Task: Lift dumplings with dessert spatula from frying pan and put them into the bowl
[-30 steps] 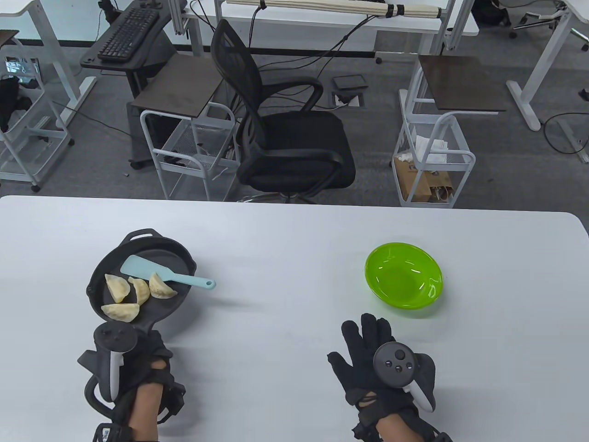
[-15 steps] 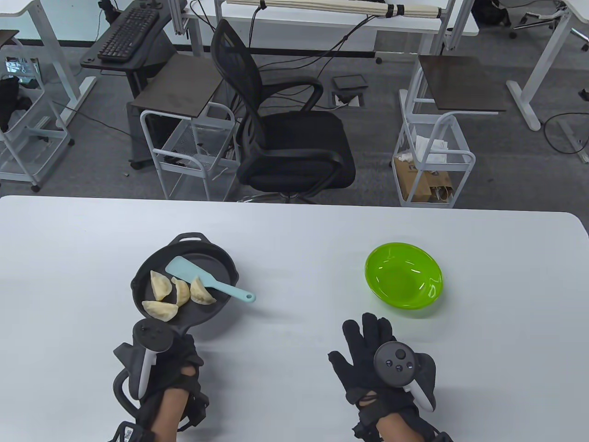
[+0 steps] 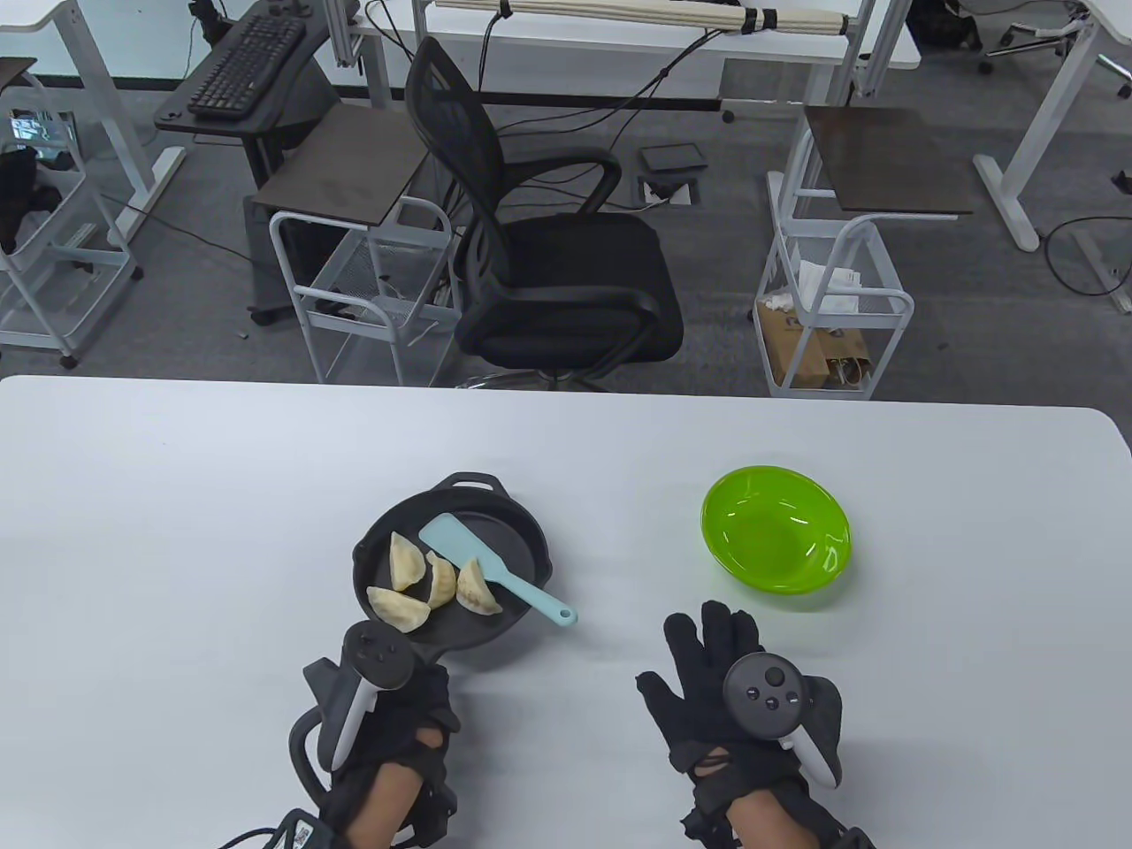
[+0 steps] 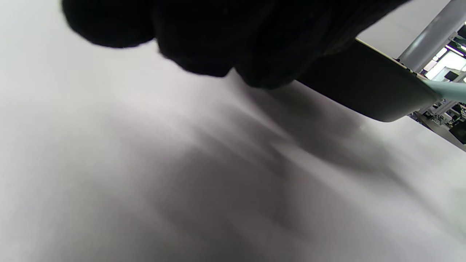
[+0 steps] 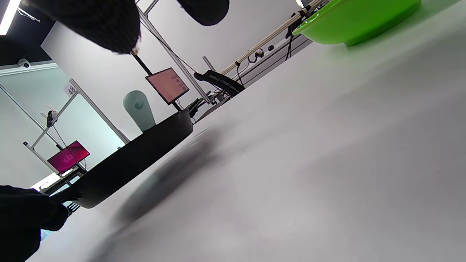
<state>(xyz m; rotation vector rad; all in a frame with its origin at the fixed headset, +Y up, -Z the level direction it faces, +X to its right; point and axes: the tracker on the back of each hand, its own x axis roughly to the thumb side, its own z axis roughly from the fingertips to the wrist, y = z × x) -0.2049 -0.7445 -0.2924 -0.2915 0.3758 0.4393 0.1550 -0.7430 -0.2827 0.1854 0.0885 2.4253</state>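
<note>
The right hand (image 3: 721,690) lies flat and slack on the white desk (image 3: 177,495), the left hand (image 3: 389,707) grips the frying pan (image 3: 522,553) handle; the spatula (image 3: 495,566) handle points toward the right hand — dumplings (image 3: 433,584) beside its blade; farther right the bowl (image 3: 776,538); beyond, an office chair (image 3: 539,265).

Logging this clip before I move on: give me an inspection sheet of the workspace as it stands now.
Surface: white table, bare where visible.
Job's things: black pan with four dumplings and a spatula lying in it, its handle over the rim; green bowl empty.
Clutter: nothing seen on the table.
Grippers: left hand grips the pan handle; right hand rests flat, fingers spread.
Cables: one at the left wrist.
Surroundings: office chair, wire carts, desks, keyboard.
</note>
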